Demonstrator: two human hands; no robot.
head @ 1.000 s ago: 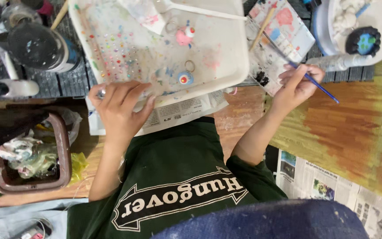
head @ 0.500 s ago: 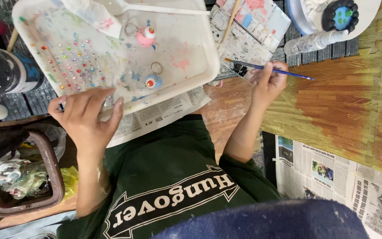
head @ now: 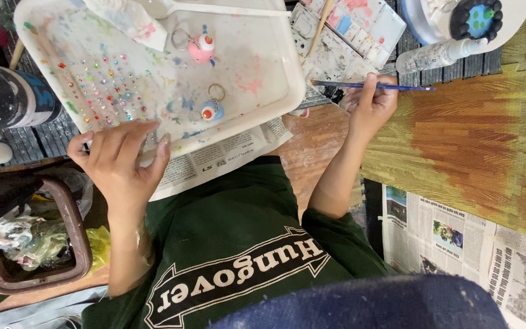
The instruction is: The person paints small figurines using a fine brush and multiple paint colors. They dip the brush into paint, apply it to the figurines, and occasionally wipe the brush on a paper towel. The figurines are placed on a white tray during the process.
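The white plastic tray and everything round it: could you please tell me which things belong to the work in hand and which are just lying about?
In use:
left hand on the white plastic tray
right hand holding the thin blue paintbrush
paint-stained watercolour palette
two small painted keyring figures

Lying about:
brown bin of rubbish
clear plastic bottle
newspaper sheets

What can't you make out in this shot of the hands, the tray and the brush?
- Head view: the left hand covers the near edge of the white tray, so whether it grips anything there is hidden.
- The brush tip is too small to tell its paint colour; the right hand hides part of its shaft.
- The tray's far side is cut off by the top edge.
- The dark jar is cut off at the left edge.
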